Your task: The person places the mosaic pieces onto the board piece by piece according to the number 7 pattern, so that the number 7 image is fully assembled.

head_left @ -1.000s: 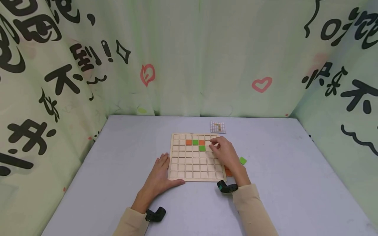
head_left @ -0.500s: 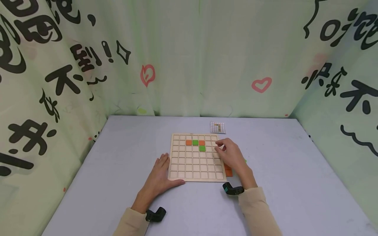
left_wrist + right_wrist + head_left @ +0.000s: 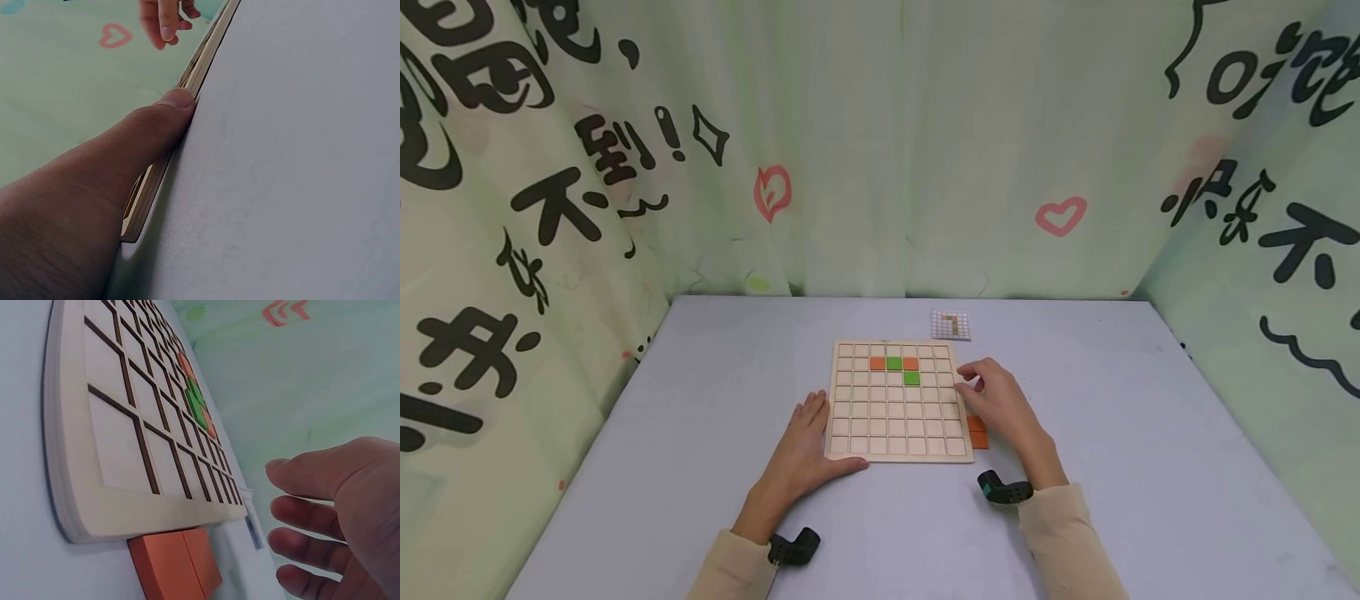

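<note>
A wooden grid board [image 3: 880, 410] lies on the table. In one of its rows are an orange tile [image 3: 877, 363], a green tile [image 3: 893, 363] and another orange tile [image 3: 910, 363]; a second green tile [image 3: 912, 378] sits just below the right one. My left hand [image 3: 805, 446] rests at the board's front left corner, its thumb [image 3: 156, 119] on the front edge in the left wrist view. My right hand [image 3: 1002, 404] hovers by the board's right edge. Its fingers are loosely bent, and the right wrist view shows nothing between thumb and fingers.
Loose orange tiles [image 3: 169, 562] lie against the board's right side, near its front corner. Behind the board is a small card [image 3: 951, 325] printed with a coloured grid pattern. A pale curtain [image 3: 850, 150] with black lettering surrounds the white table [image 3: 730, 358].
My right hand has drawn back rightward and slightly nearer, from over the board to its right edge. It now hides the loose green tile seen earlier. The left hand has stayed put.
</note>
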The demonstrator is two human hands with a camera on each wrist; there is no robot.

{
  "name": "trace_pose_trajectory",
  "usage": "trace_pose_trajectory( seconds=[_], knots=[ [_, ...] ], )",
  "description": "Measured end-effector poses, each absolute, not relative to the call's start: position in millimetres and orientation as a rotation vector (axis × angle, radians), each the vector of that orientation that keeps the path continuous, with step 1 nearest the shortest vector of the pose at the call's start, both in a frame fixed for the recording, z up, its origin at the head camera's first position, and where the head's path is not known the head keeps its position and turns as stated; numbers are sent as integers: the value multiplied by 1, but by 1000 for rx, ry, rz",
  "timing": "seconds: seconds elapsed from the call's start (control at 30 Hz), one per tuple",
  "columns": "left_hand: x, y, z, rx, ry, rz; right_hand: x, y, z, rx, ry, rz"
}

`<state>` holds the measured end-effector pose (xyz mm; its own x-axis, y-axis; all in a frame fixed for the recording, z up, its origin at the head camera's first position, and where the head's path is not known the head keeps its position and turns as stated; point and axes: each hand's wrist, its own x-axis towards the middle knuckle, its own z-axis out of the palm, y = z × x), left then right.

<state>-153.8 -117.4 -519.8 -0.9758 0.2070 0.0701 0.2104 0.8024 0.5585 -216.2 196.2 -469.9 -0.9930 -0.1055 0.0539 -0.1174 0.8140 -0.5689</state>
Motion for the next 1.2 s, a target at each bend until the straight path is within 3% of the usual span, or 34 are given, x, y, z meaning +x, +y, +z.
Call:
trace_pose_trajectory(
  seconds=[1.2],
  knots=[
    [-154,-117,-522,-333,-2989,-915,-216,221,-465,316,-3248,997]
  ],
)
